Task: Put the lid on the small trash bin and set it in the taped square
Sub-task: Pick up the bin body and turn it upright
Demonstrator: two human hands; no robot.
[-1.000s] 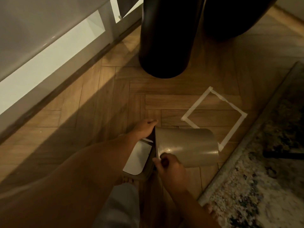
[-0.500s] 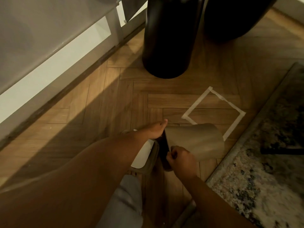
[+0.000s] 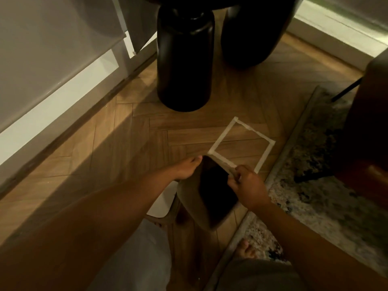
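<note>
The small taupe trash bin stands on the wood floor with its dark open mouth facing up at me, just in front of the near corner of the taped square. My left hand grips the bin's left rim. My right hand pinches its right rim. The lid, a white panel in a taupe frame, lies flat on the floor to the left of the bin, partly hidden under my left forearm. No hand touches the lid.
Two thick black furniture legs stand beyond the square. A patterned rug borders the square on the right, with a dark chair on it. A wall and baseboard run along the left. My bare foot rests at the rug's edge.
The bin was lying on its side with its mouth toward the lid. Both hands have turned it so that its mouth faces up.
</note>
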